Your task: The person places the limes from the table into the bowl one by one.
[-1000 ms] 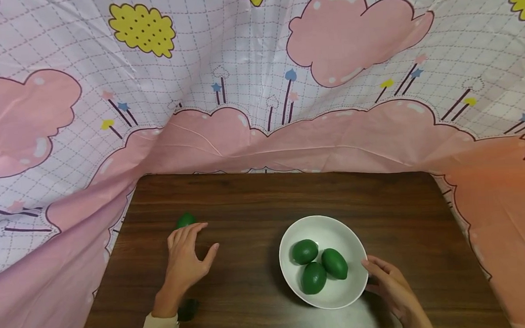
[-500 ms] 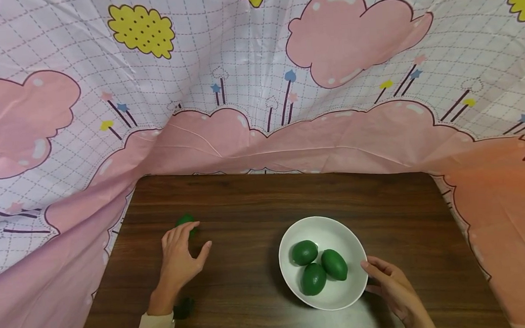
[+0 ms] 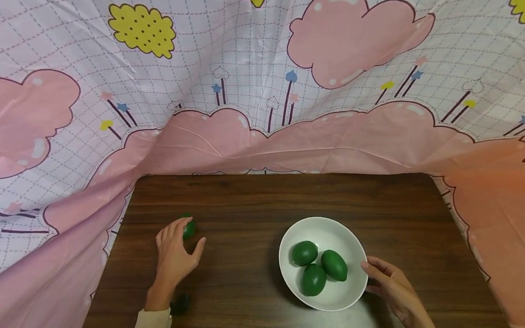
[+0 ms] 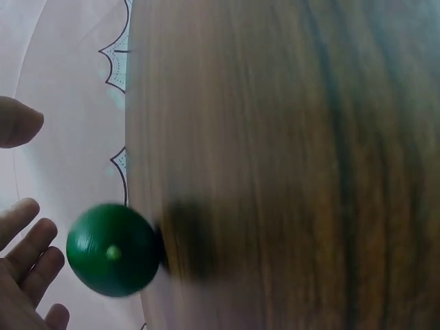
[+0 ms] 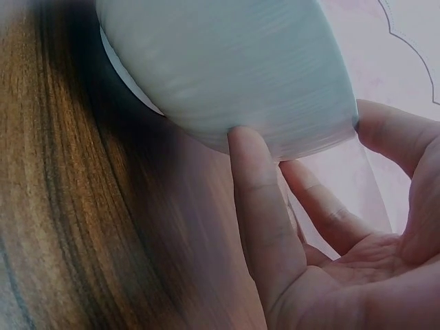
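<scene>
A green lime [image 3: 188, 230] lies on the left part of the table, and my left hand [image 3: 175, 253] is right beside it, fingers bent loosely over its near left side and thumb held apart. In the left wrist view the lime [image 4: 113, 251] shows its stem end, with the fingertips [image 4: 45, 237] close to it. On the right stands a white bowl [image 3: 291, 291] with three green limes [image 3: 313, 279] in it. My right hand [image 3: 393, 286] holds the bowl's right side, thumb at the rim and fingers against the outer wall [image 5: 234, 82].
The dark wooden table [image 3: 247, 204] is bordered at the back and sides by a hanging cloth [image 3: 261, 149] printed with pink clouds. Beside the left wrist is a dark object [image 3: 181, 304], too dim to make out.
My left hand has shifted left and slightly away from me, around the lime's left side, so more of the lime shows. The right hand and bowl have hardly moved.
</scene>
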Demonstrator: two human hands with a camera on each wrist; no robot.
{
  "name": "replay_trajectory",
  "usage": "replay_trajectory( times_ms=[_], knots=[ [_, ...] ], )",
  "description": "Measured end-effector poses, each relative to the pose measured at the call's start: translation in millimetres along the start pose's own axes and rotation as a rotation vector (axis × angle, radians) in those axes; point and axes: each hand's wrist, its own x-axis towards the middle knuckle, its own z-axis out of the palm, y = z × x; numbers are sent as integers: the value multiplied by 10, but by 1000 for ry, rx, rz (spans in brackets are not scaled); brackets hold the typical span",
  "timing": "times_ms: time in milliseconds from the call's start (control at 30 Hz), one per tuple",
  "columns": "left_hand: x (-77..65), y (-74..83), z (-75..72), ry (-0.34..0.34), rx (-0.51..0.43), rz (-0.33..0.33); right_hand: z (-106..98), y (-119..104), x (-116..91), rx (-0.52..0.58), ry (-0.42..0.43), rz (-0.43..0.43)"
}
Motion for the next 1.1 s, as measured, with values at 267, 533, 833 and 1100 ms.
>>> replay_trajectory(
  times_ms=[267,533,833,1100],
  knots=[
    [51,-100,8,-15,43,-30,3,22,-9,16,15,-15],
    [30,-162,41,-24,58,-48,17,27,-10,0,42,18],
    [29,-223,53,-27,39,-71,23,30,-1,-5,57,39],
    [16,-259,48,-54,44,-110,20,42,-17,22,46,12]
  ],
)
